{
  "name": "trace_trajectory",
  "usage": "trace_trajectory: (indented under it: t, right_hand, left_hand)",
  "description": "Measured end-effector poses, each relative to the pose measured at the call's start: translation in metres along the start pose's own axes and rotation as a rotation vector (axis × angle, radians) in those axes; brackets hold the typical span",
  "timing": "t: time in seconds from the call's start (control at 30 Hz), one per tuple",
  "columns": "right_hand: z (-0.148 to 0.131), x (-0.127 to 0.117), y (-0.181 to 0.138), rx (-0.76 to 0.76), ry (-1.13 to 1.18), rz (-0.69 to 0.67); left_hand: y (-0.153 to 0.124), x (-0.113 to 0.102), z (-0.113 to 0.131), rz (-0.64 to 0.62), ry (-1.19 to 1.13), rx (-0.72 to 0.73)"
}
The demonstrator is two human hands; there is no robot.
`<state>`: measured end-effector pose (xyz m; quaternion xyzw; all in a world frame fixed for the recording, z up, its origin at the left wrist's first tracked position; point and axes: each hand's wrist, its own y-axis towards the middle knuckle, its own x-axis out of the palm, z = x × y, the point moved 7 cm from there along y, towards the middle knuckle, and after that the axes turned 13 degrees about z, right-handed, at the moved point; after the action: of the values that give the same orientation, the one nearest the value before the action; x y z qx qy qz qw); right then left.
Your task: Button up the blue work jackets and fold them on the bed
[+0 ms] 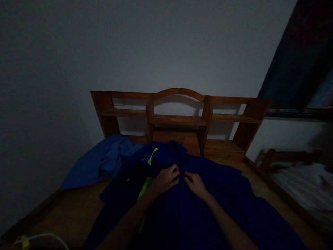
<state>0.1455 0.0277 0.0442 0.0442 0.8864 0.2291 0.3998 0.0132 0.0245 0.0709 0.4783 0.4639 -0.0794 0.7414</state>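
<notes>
A dark blue jacket (pixel 166 218) with a collar and bright green strips lies spread out, front side up, with its collar away from me. My left hand (pixel 168 178) is at the front opening just below the collar, its fingers bent and pinched on the cloth. Close to its right, my right hand (pixel 195 184) pinches the opposite edge of the same opening. A small gap separates the fingertips. In the dim light I cannot make out any button or zip between them.
A lighter blue garment (pixel 101 163) lies crumpled at the left. The wooden bed board (pixel 59 211) shows beneath the clothes. Behind stands a wooden headboard with shelves (pixel 179 119) against the wall. A pale cable (pixel 44 235) curves at the lower left; whitish bedding (pixel 304 184) lies at right.
</notes>
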Motion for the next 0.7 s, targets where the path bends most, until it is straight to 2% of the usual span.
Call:
trace_trajectory:
  t: [0.23,0.37,0.53,0.7]
  right_hand:
    - [0.006,0.003,0.003,0.022,-0.031,0.026]
    - [0.009,0.004,0.002,0.043,-0.057,0.036]
    - [0.009,0.002,0.001,0.073,-0.104,0.044]
    - [0.01,0.001,0.002,0.031,-0.09,0.08]
  left_hand:
    - [-0.002,0.012,0.01,-0.062,0.148,0.103]
    - [-0.001,0.016,0.01,-0.074,0.159,0.106]
    - [0.001,0.013,0.011,-0.062,0.156,0.101]
    - [0.002,0.008,0.013,-0.05,0.117,0.09]
